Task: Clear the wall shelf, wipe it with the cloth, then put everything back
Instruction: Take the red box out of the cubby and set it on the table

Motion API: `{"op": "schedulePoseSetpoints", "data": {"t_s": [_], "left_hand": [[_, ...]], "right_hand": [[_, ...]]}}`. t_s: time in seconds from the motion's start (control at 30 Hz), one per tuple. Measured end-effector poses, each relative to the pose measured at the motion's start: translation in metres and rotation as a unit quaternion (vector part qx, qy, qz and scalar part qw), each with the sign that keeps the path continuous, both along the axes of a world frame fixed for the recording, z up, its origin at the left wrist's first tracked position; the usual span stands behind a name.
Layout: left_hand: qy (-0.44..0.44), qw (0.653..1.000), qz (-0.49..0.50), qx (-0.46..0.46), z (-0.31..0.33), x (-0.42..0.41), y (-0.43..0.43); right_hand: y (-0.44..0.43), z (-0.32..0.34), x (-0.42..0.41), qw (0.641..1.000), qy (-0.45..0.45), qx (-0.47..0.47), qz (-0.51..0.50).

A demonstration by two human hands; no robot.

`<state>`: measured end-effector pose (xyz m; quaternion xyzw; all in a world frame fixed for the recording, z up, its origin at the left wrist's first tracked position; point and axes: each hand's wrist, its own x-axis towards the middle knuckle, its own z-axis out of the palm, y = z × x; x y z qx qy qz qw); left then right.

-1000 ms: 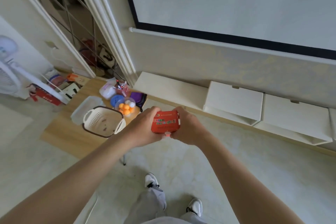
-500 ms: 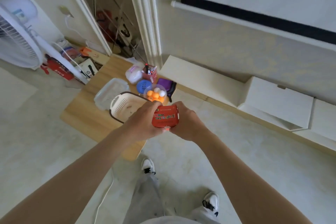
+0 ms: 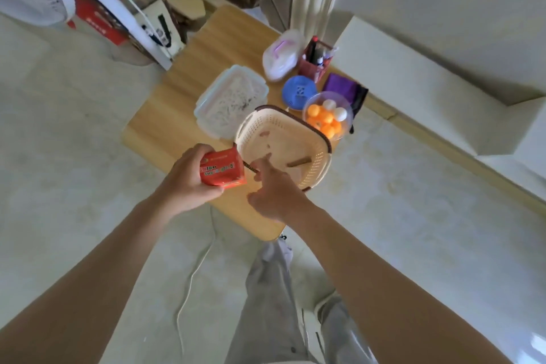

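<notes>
Presently the red box (image 3: 222,168) sits in the left hand (image 3: 189,177), fingers wrapped round its back and side, printed face tilted up toward the camera. It is held just beside the near-left rim of the cream perforated basket (image 3: 320,142), over the wooden table (image 3: 165,115). A thin dark stick pokes out of the box's right end; the right hand (image 3: 274,189) appears to pinch it between thumb and forefinger, other fingers loosely curled, though blur makes the contact uncertain. Likely the left steadies the box so the right can draw the stick out or push it in.

Inside the basket lies one short brown stick (image 3: 299,162). Behind it: a clear tub of orange and white balls (image 3: 326,118) touching the basket's far rim, a blue round lid (image 3: 299,93), a purple pouch (image 3: 339,88), a lidded clear container (image 3: 232,103), a white wipes tub (image 3: 280,57), a red pen holder (image 3: 314,63).

Judging by this spread, the table serves as the holding spot for cleared goods. The pale wall shelf (image 3: 413,68) at right shows bare.
</notes>
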<state>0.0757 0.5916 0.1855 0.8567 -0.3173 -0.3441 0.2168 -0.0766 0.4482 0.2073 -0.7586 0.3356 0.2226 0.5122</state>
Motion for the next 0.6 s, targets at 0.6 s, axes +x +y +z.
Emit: {"op": "schedulePoseSetpoints", "data": {"t_s": [0.6], "left_hand": [[0.033,0.994,0.062,0.087,-0.166,0.052,0.000]], "right_hand": [[0.038,-0.114,0.033,0.977,0.171,0.097,0.079]]}}
